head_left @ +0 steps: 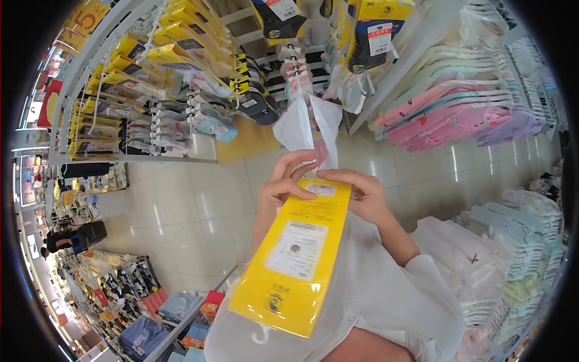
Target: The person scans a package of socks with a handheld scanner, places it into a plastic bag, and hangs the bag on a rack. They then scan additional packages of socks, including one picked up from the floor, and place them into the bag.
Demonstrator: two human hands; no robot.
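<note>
A flat yellow package (295, 259) in a clear sleeve lies slanted in front of my chest, with white printed labels and a small clear hook at its lower end. My left hand (282, 184) is closed on its upper left edge, thumb over the label there. Closed at the upper right corner, my right hand (362, 192) has its index finger laid along the top edge. Just beyond the fingertips a white, sheet-like piece (294, 127) with a pink patch fans out; my left fingers touch its lower end.
Racks of packaged socks (175, 54) hang ahead and to the left. Pastel clothes (446, 114) hang at the right, with more white garments (461, 256) beside my right arm. Pale floor tiles (223, 187) run between the displays. A person in dark clothes (60, 241) is far left.
</note>
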